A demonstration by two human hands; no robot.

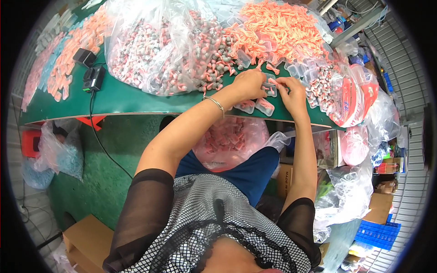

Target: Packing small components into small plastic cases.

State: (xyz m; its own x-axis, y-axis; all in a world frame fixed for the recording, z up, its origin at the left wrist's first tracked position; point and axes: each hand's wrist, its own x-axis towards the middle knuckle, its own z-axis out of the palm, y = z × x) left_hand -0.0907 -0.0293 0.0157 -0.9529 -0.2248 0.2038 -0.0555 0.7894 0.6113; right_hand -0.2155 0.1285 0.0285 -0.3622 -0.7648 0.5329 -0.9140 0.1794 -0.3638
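At the bench's front edge, my left hand [249, 85] closes its fingers on the left side of a small clear plastic case [271, 91]. My right hand [293, 94] is at the case's other side, thumb and fingertips pinched on a pink-orange piece [272, 81] over it. The piece's exact kind is too small to tell. Just below my left hand lie two clear cases with pink pieces inside, a left one [246, 106] and a right one [265, 107]. A loose orange piece [272, 68] rests beyond my fingers.
Grey-and-pink small parts fill a large clear bag [154, 59]. Orange cords [282, 27] are heaped behind my hands. To the right sit more small parts [321, 84] and a red-white bag [357, 98]. A bag of filled cases [232, 141] hangs below the edge. Black devices [93, 77] stand left.
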